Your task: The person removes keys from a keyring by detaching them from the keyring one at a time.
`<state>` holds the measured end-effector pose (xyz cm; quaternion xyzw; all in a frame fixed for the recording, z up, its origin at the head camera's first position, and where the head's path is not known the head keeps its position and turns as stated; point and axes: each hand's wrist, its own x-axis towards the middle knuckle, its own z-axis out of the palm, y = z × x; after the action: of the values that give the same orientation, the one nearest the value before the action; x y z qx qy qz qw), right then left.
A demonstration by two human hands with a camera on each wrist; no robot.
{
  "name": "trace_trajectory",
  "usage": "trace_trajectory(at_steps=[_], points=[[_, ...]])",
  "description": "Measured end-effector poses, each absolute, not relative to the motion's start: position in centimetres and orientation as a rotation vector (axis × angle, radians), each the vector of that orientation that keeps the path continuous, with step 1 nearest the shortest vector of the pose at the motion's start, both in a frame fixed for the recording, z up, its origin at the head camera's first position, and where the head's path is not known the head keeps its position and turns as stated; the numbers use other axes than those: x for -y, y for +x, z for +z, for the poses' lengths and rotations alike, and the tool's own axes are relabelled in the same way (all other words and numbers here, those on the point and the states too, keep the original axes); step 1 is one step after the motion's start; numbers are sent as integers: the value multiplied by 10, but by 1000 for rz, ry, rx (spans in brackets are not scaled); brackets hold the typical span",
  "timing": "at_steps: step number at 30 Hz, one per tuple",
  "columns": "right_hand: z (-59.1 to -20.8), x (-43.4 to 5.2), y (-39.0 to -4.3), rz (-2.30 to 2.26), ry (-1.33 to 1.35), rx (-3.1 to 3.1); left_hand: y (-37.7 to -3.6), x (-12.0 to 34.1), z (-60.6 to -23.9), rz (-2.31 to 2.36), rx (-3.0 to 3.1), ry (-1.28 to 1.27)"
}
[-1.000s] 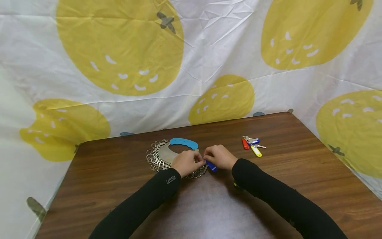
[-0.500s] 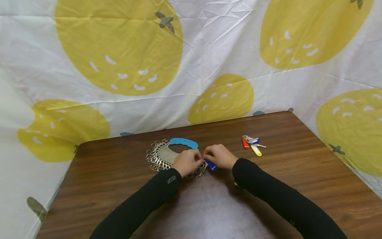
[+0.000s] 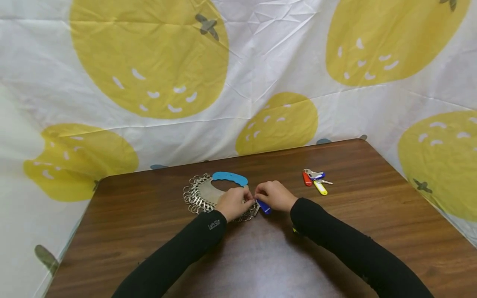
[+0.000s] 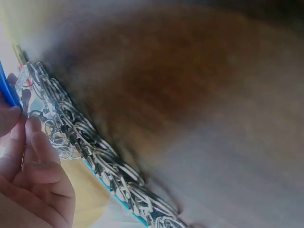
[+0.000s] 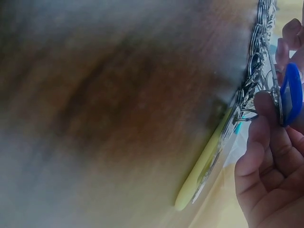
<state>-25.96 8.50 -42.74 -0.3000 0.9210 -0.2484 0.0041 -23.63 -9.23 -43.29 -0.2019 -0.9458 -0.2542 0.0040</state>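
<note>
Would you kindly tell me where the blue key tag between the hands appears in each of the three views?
Head: blue key tag at centre, just below the fingertips of the right hand.
Left wrist: a blue sliver at the left edge, above the fingers.
Right wrist: at the right edge, pinched by the fingers.
Shared landmark: the metal ring holder.

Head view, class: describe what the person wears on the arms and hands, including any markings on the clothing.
Both arms are covered to the wrist by snug black long sleeves. The left sleeve bears a small pale logo near the cuff, too small to read for certain; the right sleeve shows no marking. The left hand and right hand are bare: no gloves, rings or watch visible.
</note>
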Motion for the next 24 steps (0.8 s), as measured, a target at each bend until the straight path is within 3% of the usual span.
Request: trace_trajectory(at_steps=[10, 24], points=[[-425, -86, -259, -796, -989, -2886, -238, 91, -430, -782, 2964, -558], [-429, -85, -257, -780, -962, -2877, -233, 92, -431, -772, 2954, -643]])
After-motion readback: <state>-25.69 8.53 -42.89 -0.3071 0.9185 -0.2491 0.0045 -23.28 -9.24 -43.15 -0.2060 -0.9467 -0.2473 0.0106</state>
